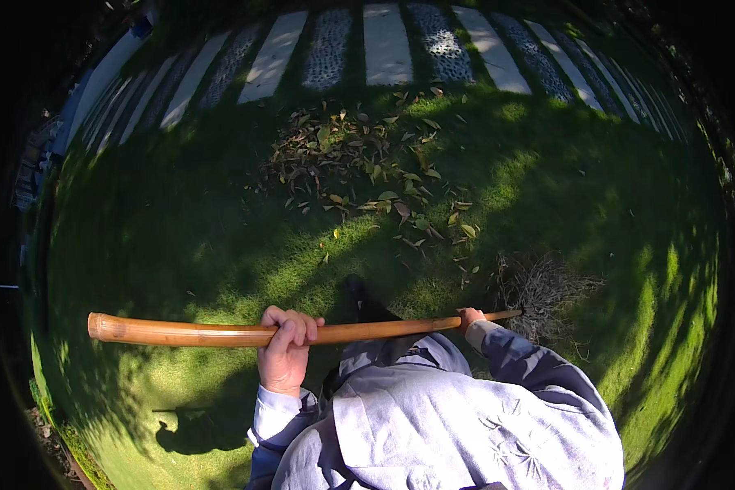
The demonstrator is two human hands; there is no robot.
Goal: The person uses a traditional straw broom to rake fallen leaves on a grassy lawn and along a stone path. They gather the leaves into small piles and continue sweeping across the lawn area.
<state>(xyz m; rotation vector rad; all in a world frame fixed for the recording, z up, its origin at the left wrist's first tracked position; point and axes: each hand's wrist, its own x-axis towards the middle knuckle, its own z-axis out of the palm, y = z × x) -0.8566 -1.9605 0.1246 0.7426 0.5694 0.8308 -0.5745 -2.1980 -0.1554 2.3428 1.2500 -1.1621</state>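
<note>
A bamboo broom handle (184,331) lies across my front, its thick end at the left. My left hand (288,352) is wrapped around it left of my body, thumb and fingers closed over the pole. Farther along to the right, my right hand (469,318) grips the thinner part, close to the head. The twig broom head (545,294) spreads at the far right end, against the grass. Beyond me on the lawn lies a loose heap of fallen leaves (331,144), with scattered leaves (404,211) trailing towards me and the broom head.
Shaded lawn (159,226) surrounds me. At the far side runs a path of pale stone slabs (389,49) alternating with pebble strips (327,52). A planting bed edge (67,447) curves at the lower left. My dark shoe (355,285) stands on the grass below the handle.
</note>
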